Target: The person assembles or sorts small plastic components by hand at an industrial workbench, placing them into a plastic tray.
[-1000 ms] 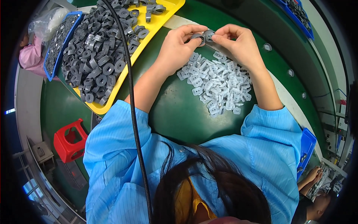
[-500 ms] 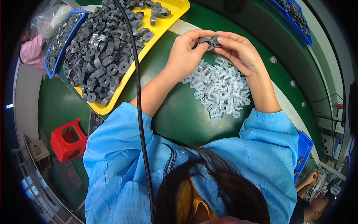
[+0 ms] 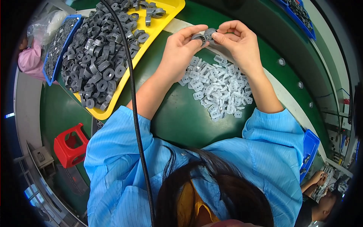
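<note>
My left hand (image 3: 177,53) is closed at the fingertips on a dark grey plastic ring part (image 3: 198,37). Against it sits a second grey round part (image 3: 210,33), gripped by the thumb and fingers of my right hand (image 3: 242,47). The two parts meet between my hands, above the far edge of the green table; fingers partly cover both. Below my hands lies a heap of small translucent white plates with holes (image 3: 217,89). To the left, a yellow tray (image 3: 157,33) carries a big heap of grey ring parts (image 3: 96,62).
A blue tray (image 3: 48,80) of small dark pieces stands beyond the yellow one. A black cable (image 3: 133,94) hangs across the view. Blue bins (image 3: 311,145) sit at right; a red stool (image 3: 70,145) stands at lower left. Other people work at both sides.
Both hands have shifted slightly left and up with the grey parts. My right fingers have lifted and spread a little from the part; the whole view has moved slightly.
</note>
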{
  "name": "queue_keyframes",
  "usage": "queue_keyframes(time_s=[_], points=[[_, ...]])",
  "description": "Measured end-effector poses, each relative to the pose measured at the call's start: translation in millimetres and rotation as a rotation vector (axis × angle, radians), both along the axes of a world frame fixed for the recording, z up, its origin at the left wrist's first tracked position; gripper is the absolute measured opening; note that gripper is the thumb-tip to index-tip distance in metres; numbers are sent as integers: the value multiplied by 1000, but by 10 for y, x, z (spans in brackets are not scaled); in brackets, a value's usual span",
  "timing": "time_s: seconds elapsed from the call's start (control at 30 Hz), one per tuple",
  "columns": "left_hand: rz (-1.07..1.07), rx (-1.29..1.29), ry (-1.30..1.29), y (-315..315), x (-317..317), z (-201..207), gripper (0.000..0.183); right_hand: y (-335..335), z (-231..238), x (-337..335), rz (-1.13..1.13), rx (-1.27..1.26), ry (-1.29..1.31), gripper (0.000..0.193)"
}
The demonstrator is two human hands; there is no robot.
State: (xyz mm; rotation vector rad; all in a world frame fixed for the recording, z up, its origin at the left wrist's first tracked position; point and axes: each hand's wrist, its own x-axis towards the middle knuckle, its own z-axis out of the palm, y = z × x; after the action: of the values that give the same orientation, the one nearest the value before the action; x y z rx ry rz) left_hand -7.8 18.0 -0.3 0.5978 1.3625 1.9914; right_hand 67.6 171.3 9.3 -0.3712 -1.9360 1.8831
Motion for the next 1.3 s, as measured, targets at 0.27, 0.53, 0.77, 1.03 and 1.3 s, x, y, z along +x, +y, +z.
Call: queue_keyframes(time_s=[0.27,0.53,0.77,1.03,1.3], points=[[6,77,-108,-1,75,14,37,-122,18,27,-116,340,85,12],[-35,42,-39,-4,46,30,37,-3,-18,-8,4,14,-11,16],[-15,-61,98,-37,49,49,37,112,98,30,239,-127,-137,19],[34,-59,28,-75,-82,57,30,30,159,60,275,-28,-178,17],[95,59,-82,-40,-92,-38,26,-216,99,79,-59,544,12,17]])
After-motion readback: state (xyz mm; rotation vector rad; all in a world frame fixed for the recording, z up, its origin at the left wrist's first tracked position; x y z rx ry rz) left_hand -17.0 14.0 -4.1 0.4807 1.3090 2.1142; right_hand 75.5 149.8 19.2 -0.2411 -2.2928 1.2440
